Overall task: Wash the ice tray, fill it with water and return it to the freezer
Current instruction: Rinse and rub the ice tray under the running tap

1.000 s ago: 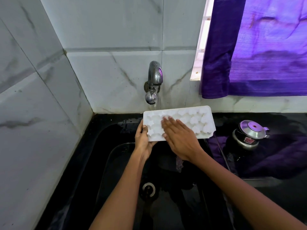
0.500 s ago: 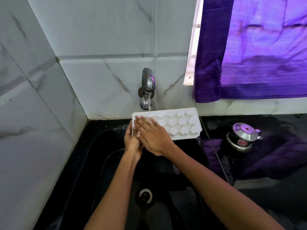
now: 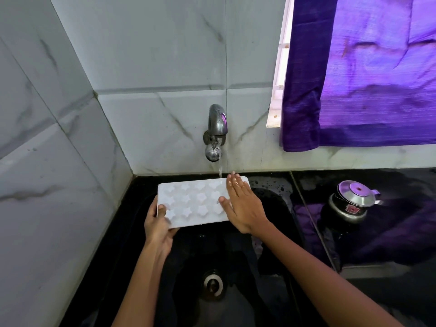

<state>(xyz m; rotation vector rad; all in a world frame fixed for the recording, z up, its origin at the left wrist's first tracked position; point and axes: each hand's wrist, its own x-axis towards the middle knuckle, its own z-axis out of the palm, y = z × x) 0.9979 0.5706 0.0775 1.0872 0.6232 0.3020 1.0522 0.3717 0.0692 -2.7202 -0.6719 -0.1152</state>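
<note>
A white ice tray [image 3: 193,201] with star-shaped cells is held over the black sink [image 3: 278,208], under the metal tap [image 3: 215,133]. Water runs from the tap onto the tray's far edge. My left hand [image 3: 158,225] grips the tray's near left corner, thumb on top. My right hand [image 3: 243,204] lies flat with fingers spread on the tray's right end, wet.
The sink drain [image 3: 212,284] lies below the tray. A steel lidded pot [image 3: 351,201] stands on the black counter to the right. A purple curtain [image 3: 365,72] hangs over the window. Marble-tiled walls close in the left and back.
The tray has shifted left relative to the tap, so the water now lands near its right end. My right hand slid from the tray's left end to its right end.
</note>
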